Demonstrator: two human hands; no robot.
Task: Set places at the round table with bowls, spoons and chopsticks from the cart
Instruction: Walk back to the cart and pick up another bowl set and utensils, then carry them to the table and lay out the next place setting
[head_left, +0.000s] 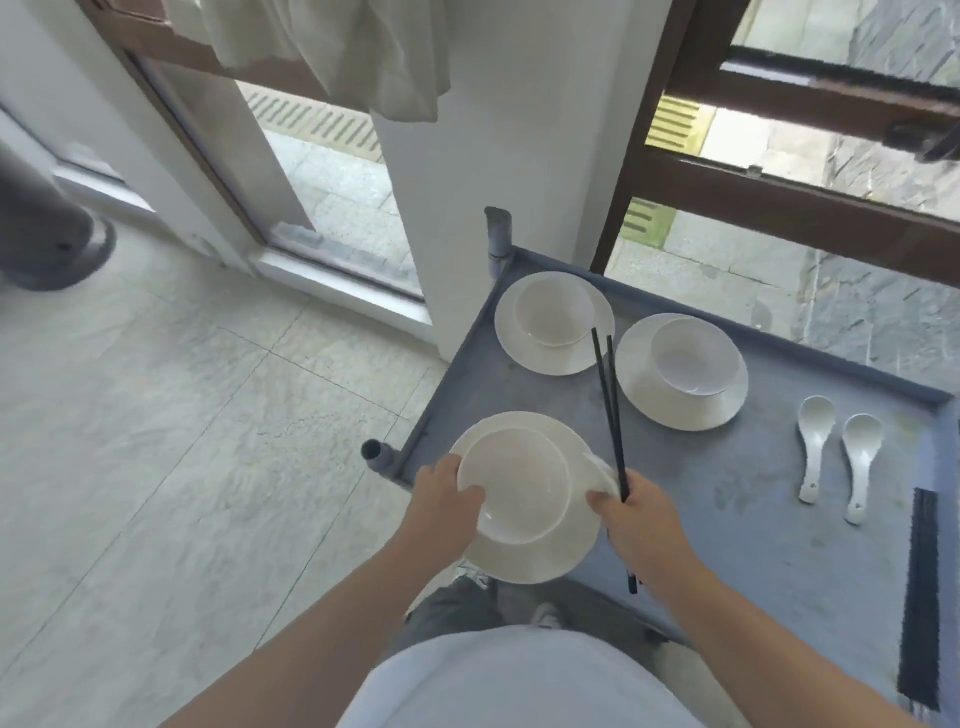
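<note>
My left hand (445, 500) grips the near bowl (514, 478) by its rim, thumb hooked inside, so bowl and the plate (524, 556) under it come off the cart (727, 499) as one set. My right hand (636, 519) pinches a white spoon (602, 475) and a black pair of chopsticks (609, 405) together at the plate's edge — one place in a single trip, I reckon. Further right, two more bowls sit empty on plates (555, 323) (681, 371), then two spare spoons (836, 457) and a dark bundle of chopsticks (922, 597). The round table is out of view.
</note>
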